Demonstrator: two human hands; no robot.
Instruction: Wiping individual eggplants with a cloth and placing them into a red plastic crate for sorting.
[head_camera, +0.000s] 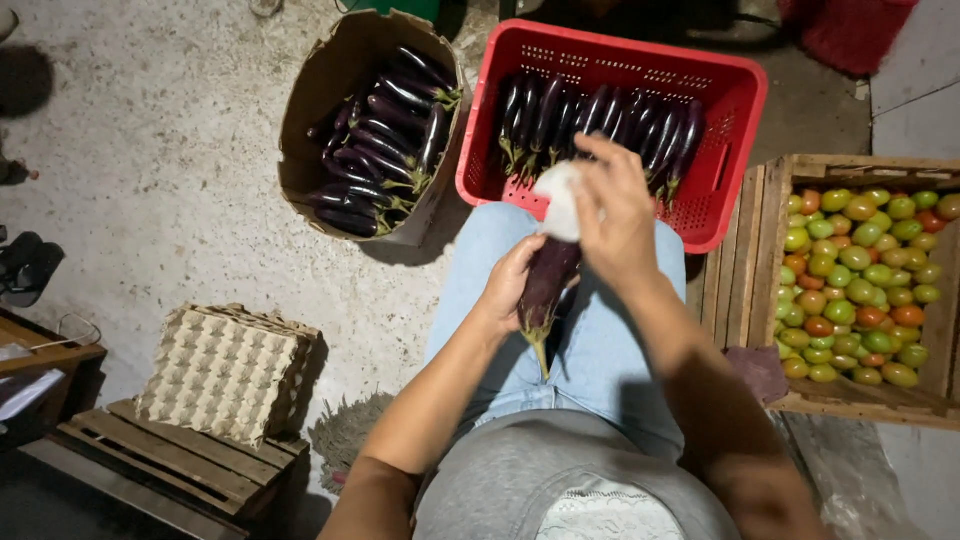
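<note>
A dark purple eggplant (546, 285) is held over my lap, stem end pointing down toward me. My left hand (508, 282) grips its lower half. My right hand (617, 214) presses a white cloth (560, 200) against the eggplant's upper end. Both hands are above my blue jeans (600, 350), just in front of the red plastic crate (730, 130) that holds several more eggplants (600, 125).
A cardboard box (330, 90) with several eggplants stands to the left of the red crate. A wooden crate (765, 230) of green and red tomatoes sits at the right. A stack of egg trays (225, 370) rests on a wooden pallet (180, 460) at the lower left.
</note>
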